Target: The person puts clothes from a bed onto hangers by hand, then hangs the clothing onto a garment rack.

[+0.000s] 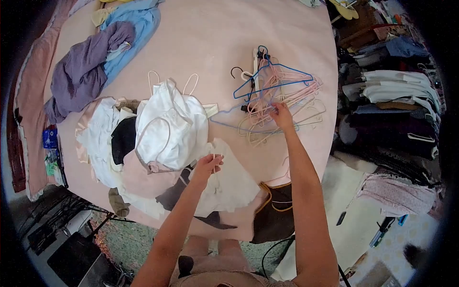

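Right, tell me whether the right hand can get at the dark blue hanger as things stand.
Probably yes: the right hand is at the other hangers, close to the dark blue hanger, which seems to lie on top with nothing covering it.

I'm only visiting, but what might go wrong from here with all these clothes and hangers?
The hangers overlap in a jumble at the fingers of the right hand, so lifting one might drag others along. The brown garment lies at the near edge of the pink cover and could slip off if nudged.
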Tool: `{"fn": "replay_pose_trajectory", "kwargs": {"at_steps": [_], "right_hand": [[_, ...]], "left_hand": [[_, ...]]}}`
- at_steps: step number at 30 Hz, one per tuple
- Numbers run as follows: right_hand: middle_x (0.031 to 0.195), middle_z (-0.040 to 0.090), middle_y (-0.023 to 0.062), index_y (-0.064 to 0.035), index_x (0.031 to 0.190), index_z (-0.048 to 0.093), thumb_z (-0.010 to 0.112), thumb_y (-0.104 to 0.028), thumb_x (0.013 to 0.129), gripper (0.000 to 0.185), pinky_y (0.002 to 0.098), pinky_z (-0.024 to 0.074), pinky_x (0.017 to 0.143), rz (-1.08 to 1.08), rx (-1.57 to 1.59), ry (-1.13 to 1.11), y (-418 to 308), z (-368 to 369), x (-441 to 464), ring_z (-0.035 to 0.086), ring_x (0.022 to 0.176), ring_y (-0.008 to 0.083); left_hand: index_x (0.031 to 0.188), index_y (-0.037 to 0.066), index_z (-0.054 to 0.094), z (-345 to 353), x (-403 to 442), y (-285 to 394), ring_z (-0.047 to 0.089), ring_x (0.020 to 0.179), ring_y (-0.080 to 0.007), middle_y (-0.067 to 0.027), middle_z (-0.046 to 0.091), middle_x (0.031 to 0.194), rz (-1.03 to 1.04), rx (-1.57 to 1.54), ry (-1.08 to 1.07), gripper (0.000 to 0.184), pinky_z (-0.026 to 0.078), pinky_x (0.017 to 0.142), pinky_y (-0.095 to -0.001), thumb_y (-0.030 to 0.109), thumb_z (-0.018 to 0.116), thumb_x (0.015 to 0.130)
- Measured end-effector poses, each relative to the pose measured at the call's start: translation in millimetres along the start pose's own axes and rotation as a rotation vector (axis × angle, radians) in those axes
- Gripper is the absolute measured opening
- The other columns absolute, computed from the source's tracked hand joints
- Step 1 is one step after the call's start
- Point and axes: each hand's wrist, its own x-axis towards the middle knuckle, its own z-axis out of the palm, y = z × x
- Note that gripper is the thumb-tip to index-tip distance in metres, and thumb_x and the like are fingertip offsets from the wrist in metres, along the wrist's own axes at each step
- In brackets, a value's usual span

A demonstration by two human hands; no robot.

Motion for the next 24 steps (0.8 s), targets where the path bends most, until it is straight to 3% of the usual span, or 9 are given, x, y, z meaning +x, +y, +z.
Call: {"fn": "replay_pose_trajectory", "kwargs": {"at_steps": [4,8,10,13,17,19,20,22,24], "right_hand": [[0.082,0.054,0.0102,-0.0102,0.093,0.059,0.064,-0.012,0.069,0.024,0.037,0.0454,0.072,-0.025,-0.219,-0.006,-11,8,1,0.054,0.083,0.0276],[0.082,0.056,0.0117,-0.0079,0.096,0.057,0.061,-0.011,0.072,0.025,0.0369,0.045,0.068,-0.15,-0.252,0.08,-19,6,-8,0.055,0.075,0.0272],[0.083,0.057,0.0131,-0.008,0.099,0.055,0.061,-0.009,0.071,0.028,0.0382,0.0453,0.069,0.036,0.121,-0.003,-16,11,-14,0.056,0.079,0.0294],[0.088,0.057,0.0135,-0.0077,0.102,0.052,0.061,-0.008,0.07,0.033,0.0393,0.0454,0.07,0.098,-0.179,-0.03,-20,20,-28,0.056,0.083,0.0312],[0.09,0.056,0.0135,-0.0072,0.103,0.051,0.062,-0.007,0.069,0.036,0.0407,0.0449,0.071,0.082,-0.206,0.02,-33,28,-49,0.056,0.085,0.0323],[0.093,0.056,0.0136,-0.008,0.104,0.049,0.059,-0.007,0.07,0.035,0.0422,0.0442,0.071,-0.211,-0.265,0.272,-42,28,-62,0.055,0.086,0.033],[0.093,0.056,0.0136,-0.008,0.104,0.049,0.059,-0.007,0.07,0.035,0.0422,0.0442,0.071,-0.217,-0.257,0.279,-45,27,-71,0.055,0.086,0.033],[0.094,0.056,0.0136,-0.0079,0.102,0.051,0.055,-0.006,0.073,0.029,0.0422,0.0439,0.071,0.061,-0.271,0.064,-51,21,-83,0.055,0.088,0.0322],[0.092,0.057,0.0137,-0.0077,0.099,0.052,0.054,-0.007,0.075,0.025,0.041,0.0445,0.07,0.06,-0.241,0.038,-28,40,-88,0.056,0.086,0.0318]], "left_hand": [[0.095,0.007,0.061,-2,0,0,0.049,0.066,-0.0059,0.0011,0.057,0.078,-0.024,0.012,0.004,0.023,0.041,0.065,-0.0206,0.026,0.058,0.083],[0.095,0.007,0.061,-6,-4,3,0.049,0.067,-0.006,0.001,0.057,0.078,-0.007,0.008,-0.01,0.022,0.041,0.065,-0.0206,0.025,0.058,0.083],[0.095,0.006,0.061,-6,-5,3,0.048,0.065,-0.006,0.0009,0.057,0.078,0.006,-0.006,-0.003,0.022,0.04,0.064,-0.0201,0.025,0.058,0.083],[0.094,0.006,0.061,-2,-8,-1,0.048,0.065,-0.006,0.0006,0.057,0.078,0.033,-0.033,-0.007,0.022,0.04,0.064,-0.0202,0.025,0.057,0.084],[0.092,0.006,0.061,3,-21,-1,0.049,0.069,-0.0063,0.0,0.058,0.079,0.013,0.044,0.004,0.023,0.04,0.067,-0.0224,0.027,0.059,0.082],[0.091,0.005,0.061,4,-27,-6,0.049,0.069,-0.0067,-0.0001,0.058,0.079,0.027,0.037,0.006,0.024,0.041,0.067,-0.0229,0.027,0.059,0.082],[0.091,0.005,0.061,4,-30,-9,0.049,0.069,-0.007,-0.0003,0.058,0.079,0.031,0.026,0.005,0.025,0.041,0.067,-0.0234,0.028,0.06,0.081],[0.093,0.005,0.061,3,-37,-13,0.05,0.07,-0.008,-0.0007,0.058,0.08,0.031,0.05,0.02,0.027,0.041,0.068,-0.024,0.028,0.06,0.081],[0.095,0.004,0.061,1,-46,-21,0.052,0.073,-0.009,-0.0011,0.058,0.08,0.02,0.028,0.005,0.028,0.042,0.07,-0.0245,0.028,0.061,0.081]]}}
